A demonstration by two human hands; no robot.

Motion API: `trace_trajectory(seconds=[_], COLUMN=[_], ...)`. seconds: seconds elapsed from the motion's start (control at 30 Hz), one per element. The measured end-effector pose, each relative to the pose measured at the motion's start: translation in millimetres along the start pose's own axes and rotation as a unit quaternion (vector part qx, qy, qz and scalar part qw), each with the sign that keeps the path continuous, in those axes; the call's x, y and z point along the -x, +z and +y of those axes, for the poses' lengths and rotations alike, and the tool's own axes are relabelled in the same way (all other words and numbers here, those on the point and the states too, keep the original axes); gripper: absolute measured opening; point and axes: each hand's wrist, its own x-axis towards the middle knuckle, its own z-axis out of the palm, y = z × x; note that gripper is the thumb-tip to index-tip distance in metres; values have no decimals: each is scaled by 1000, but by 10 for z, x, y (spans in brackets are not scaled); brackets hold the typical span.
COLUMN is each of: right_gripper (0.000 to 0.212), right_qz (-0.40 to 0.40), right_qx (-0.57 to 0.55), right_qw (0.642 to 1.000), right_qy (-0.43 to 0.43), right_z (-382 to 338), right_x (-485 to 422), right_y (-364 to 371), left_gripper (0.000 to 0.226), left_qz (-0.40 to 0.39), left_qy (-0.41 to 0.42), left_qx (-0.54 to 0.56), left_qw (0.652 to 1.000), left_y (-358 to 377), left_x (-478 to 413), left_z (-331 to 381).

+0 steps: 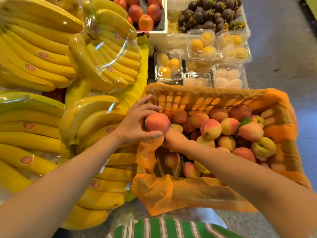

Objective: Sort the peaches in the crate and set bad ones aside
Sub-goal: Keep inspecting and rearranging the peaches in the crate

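An orange plastic crate [202, 98] lined with orange mesh holds several pink and yellow peaches [228, 126]. One large pink peach [157, 123] is raised above the crate's left edge. My left hand [135, 124] grips it from the left, fingers over its top and thumb under it. My right hand [174, 137] reaches in from the right and lies against the underside of the same peach. The peach hides my right hand's fingers.
Wrapped banana bunches [42, 54] fill the table to the left, right up to the crate. Behind the crate stand clear boxes of yellow fruit [202, 45], a white box of red fruit [145, 12] and a pile of mangosteens [211, 14]. Grey floor lies to the right.
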Motion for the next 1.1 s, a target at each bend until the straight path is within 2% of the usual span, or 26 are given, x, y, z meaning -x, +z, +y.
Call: trace_trajectory(seconds=[0.1, 0.23, 0.33, 0.4, 0.5, 0.57, 0.63, 0.73, 0.87, 0.97, 1.1], right_gripper=[57, 71, 66, 54, 43, 54, 67, 65, 58, 36, 7], right_qz=[21, 0, -34, -66, -123, -140, -154, -147, -174, -210, -231], right_qx=[14, -6, -141, -307, -487, -556, -592, -615, -562, -527, -491], right_qw=[1000, 1000, 989, 948, 857, 810, 780, 758, 790, 805, 823], right_qy=[-11, -4, -4, 44, 114, 124, 136, 159, 172, 176, 167], right_z=[-8, 46, 137, 157, 145, 176, 181, 214, 281, 317, 341], right_x=[44, 161, 361, 556, 787, 863, 904, 977, 1146, 1283, 1434], right_y=[60, -17, -212, -429, -678, -745, -798, -883, -916, -957, -1059], left_gripper=[61, 62, 62, 63, 68, 71, 73, 74, 78, 76, 75], left_qz=[-6, -7, 8, 19, 29, 32, 23, -50, -222, -369, -489], left_qy=[14, 29, 35, 35, 38, 50, 74, 122, 149, 151, 123], left_qx=[-21, -44, -39, -34, -59, -103, -165, -247, -322, -365, -389], left_qw=[1000, 999, 999, 999, 997, 993, 983, 960, 908, 841, 770], left_y=[-2, 4, 25, 37, 40, 32, 25, 52, 177, 393, 780], left_x=[-1, -9, -14, -18, -21, -24, -36, -109, -249, -340, -363], left_z=[-2, -12, -21, -21, -16, 4, 54, 178, 417, 535, 603])
